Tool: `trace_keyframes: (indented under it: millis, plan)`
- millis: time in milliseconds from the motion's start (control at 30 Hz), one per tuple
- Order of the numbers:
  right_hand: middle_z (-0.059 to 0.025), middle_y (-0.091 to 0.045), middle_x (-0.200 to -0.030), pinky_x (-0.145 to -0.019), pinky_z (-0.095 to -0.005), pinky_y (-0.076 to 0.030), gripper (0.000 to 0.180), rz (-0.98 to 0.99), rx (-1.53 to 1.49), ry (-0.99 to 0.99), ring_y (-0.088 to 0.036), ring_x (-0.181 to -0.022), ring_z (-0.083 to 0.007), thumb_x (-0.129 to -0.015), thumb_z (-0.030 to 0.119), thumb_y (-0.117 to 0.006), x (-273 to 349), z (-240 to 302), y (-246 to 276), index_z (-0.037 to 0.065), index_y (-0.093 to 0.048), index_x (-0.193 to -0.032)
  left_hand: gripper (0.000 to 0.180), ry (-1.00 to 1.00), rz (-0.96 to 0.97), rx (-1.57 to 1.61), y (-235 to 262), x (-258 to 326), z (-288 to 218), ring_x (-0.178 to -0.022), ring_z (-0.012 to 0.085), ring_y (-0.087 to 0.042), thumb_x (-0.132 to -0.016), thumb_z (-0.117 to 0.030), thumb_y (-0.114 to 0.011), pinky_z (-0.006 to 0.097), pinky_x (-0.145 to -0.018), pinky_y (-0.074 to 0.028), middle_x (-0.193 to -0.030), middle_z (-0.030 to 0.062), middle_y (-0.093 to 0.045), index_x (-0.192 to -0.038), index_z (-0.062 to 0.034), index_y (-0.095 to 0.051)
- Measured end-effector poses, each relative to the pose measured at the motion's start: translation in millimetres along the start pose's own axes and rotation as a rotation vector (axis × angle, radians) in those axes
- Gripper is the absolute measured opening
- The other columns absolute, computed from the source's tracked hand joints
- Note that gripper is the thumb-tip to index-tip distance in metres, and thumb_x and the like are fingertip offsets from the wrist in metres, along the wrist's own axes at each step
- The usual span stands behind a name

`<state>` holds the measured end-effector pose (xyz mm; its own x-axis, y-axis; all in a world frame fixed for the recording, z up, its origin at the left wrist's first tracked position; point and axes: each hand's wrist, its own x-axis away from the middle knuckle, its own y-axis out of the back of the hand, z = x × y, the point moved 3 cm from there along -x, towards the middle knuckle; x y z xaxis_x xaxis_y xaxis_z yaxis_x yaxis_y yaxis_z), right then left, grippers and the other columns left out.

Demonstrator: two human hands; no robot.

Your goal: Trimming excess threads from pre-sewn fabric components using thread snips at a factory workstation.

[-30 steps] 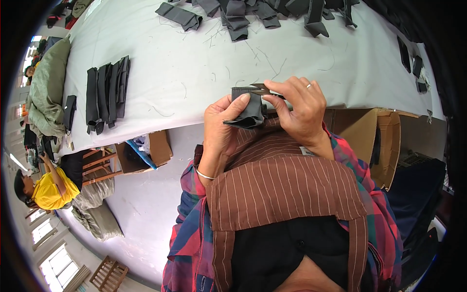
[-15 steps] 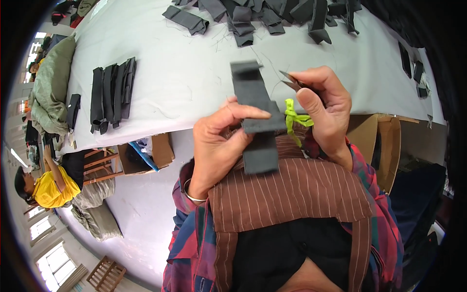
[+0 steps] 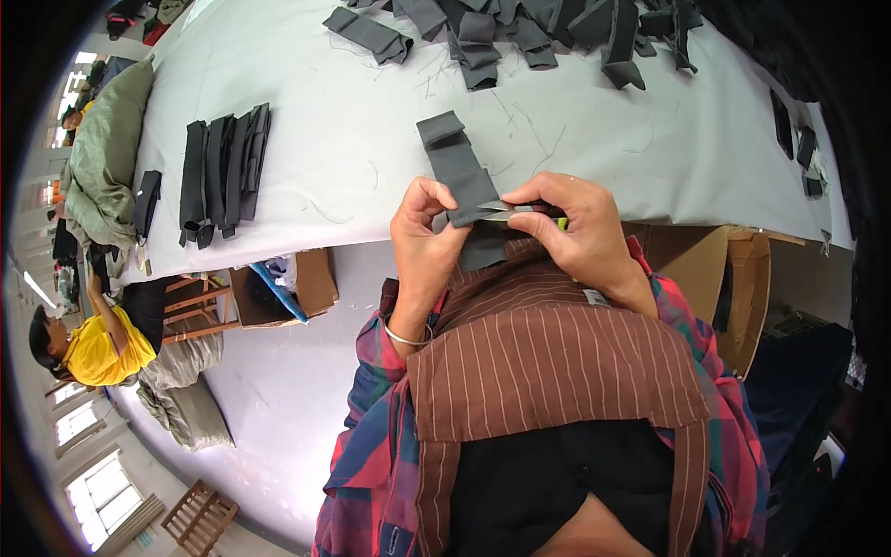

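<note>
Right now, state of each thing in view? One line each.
left hand: pinching the edge of the grey fabric strip
right hand: holding small snips against the strip
grey fabric strip: held up, top end folded over
small snips: blades at the strip, open or closed unclear
dark strip stack: lined up flat on the table
loose strip pile: jumbled at the far edge
cardboard box: open

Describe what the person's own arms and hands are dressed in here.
Both hands are bare, no gloves. The left hand has a thin silver bangle at the wrist. Both forearms are covered by plaid sleeves in red, blue and green, the left sleeve rolled back just below the bangle. The right hand shows no ring or watch in this view.
</note>
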<state>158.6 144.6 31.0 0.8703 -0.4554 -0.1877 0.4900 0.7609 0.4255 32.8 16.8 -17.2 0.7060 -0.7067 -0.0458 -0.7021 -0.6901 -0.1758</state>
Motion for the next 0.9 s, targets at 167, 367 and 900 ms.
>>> trace_keyframes:
  millis: [167,367,900]
  plan:
    - [-0.0087,-0.062,-0.073,-0.061,-0.0284,-0.043,0.016,-0.013,0.098,0.048,-0.056,-0.064,-0.0194,-0.073,0.003,-0.070,-0.2,2.1,-5.2,0.003,-0.066,-0.088,0.023,-0.046,-0.005,-0.019,-1.8,2.1,-2.5,-0.081,0.0049,-0.055,-0.075,0.009,-0.062,0.019,-0.072,-0.044,-0.080,-0.0031,-0.052,-0.082,-0.0058,-0.046]
    - [-0.0067,-0.061,-0.069,-0.057,-0.0300,-0.041,0.014,-0.061,0.136,0.154,-0.053,-0.060,-0.0193,-0.073,0.009,-0.071,-0.4,1.5,-7.9,0.007,-0.066,-0.086,0.021,-0.071,0.016,-0.104,-2.7,5.6,-5.5,-0.080,0.0054,-0.055,-0.074,0.008,-0.063,0.020,-0.072,-0.044,-0.080,-0.0023,-0.053,-0.081,-0.0057,-0.047]
    - [0.0025,-0.058,-0.073,-0.065,-0.0233,-0.043,0.011,0.081,-0.395,-0.093,-0.054,-0.072,-0.0055,-0.077,-0.007,-0.062,3.1,8.4,-21.1,0.002,-0.061,-0.083,0.040,-0.308,-0.116,-0.277,4.8,15.7,0.2,-0.089,0.0137,-0.054,-0.073,0.008,-0.064,0.026,-0.075,-0.047,-0.102,0.0067,-0.052,-0.105,-0.0040,-0.043]
